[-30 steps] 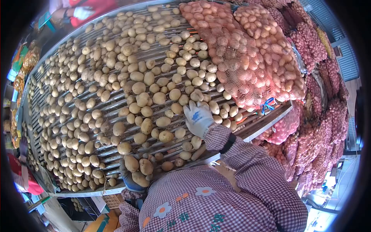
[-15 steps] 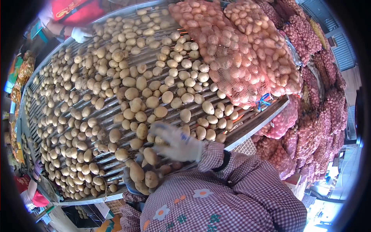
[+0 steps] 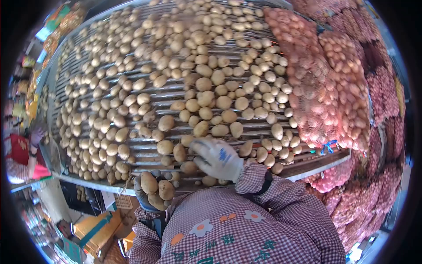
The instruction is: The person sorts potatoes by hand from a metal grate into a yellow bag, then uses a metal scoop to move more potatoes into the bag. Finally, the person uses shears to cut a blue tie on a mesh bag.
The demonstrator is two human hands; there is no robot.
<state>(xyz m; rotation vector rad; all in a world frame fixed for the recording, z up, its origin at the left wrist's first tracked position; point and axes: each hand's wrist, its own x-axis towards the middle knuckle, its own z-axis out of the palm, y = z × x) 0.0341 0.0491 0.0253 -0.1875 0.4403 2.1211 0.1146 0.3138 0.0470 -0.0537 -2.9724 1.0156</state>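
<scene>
Loose potatoes (image 3: 203,83) lie thickly over a slatted metal sorting table (image 3: 167,101) in front of me. My left hand (image 3: 140,188), in a dark glove, is closed around several potatoes (image 3: 149,182) held against the near edge. Those potatoes hide most of its fingers. My right hand (image 3: 220,159), in a white glove with blue print, reaches left just above the slats. Its fingers are stretched out and apart, close to a potato (image 3: 180,152) and another potato (image 3: 189,167); I see nothing held in it.
Pink mesh sacks of potatoes (image 3: 314,83) lie on the table's right side, one tied with blue string (image 3: 328,147). More full sacks (image 3: 351,198) are piled beyond. A co-worker's purple-gloved hand (image 3: 37,136) is at the far left. Cardboard boxes (image 3: 96,226) stand below the near left edge.
The view has turned left, so the table and sacks appear shifted right. My left hand, with its potatoes, is now farther from my right. The co-worker at the upper left has left view.
</scene>
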